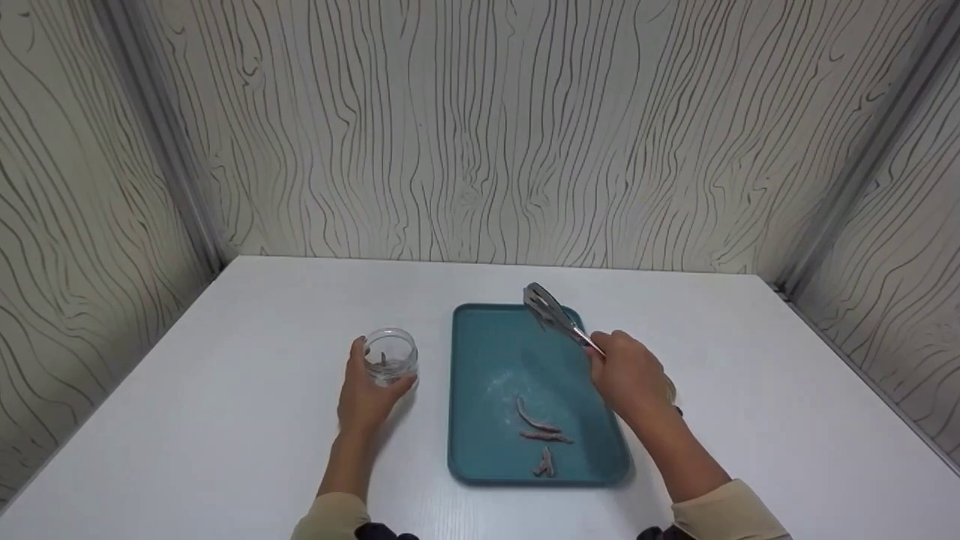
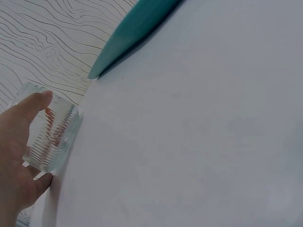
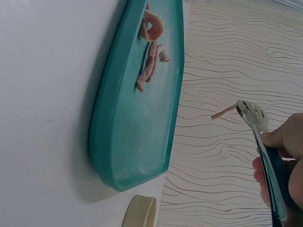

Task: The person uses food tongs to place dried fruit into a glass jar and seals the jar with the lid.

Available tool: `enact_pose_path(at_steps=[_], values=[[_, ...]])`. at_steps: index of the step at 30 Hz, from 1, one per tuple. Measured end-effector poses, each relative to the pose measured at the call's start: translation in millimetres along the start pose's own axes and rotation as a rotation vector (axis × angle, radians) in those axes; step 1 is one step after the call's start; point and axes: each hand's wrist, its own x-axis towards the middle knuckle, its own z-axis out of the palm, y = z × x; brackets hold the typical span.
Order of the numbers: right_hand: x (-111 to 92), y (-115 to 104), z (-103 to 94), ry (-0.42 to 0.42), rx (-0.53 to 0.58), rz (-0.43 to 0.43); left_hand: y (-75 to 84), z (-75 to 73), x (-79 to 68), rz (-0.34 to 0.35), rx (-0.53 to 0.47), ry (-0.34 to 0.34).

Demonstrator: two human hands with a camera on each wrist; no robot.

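Note:
My left hand (image 1: 365, 397) grips a clear glass jar (image 1: 401, 367) around its side, left of the tray. Reddish-brown strips (image 2: 49, 124) show through the ribbed glass in the left wrist view. My right hand (image 1: 630, 375) holds metal tongs (image 1: 556, 313) above the far right part of the teal tray (image 1: 487, 337). Between the tong tips is one thin brownish strip (image 3: 224, 112), its free end sticking out. Several dusty, meat-like strips (image 1: 541, 436) lie on the near part of the tray, some with white powder on them.
White powder (image 1: 506, 382) is smeared over the middle of the tray. A beige round-rimmed object (image 3: 139, 213) stands beside the tray, mostly behind my right hand in the head view. Wood-pattern panels (image 1: 465, 135) enclose the white table (image 1: 262, 360) at the back and sides.

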Motion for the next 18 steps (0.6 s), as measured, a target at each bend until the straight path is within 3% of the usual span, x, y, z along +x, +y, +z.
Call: enact_pose_path(at_steps=[8, 18], values=[[5.0, -14.7, -4.4, 0.144, 0.035, -0.152, -2.2, 0.6, 0.6, 0.012, -0.001, -0.002], [9.1, -35.7, -5.4, 0.212, 0.091, -0.23, -2.2, 1.2, 0.7, -0.001, -0.006, -0.002]])
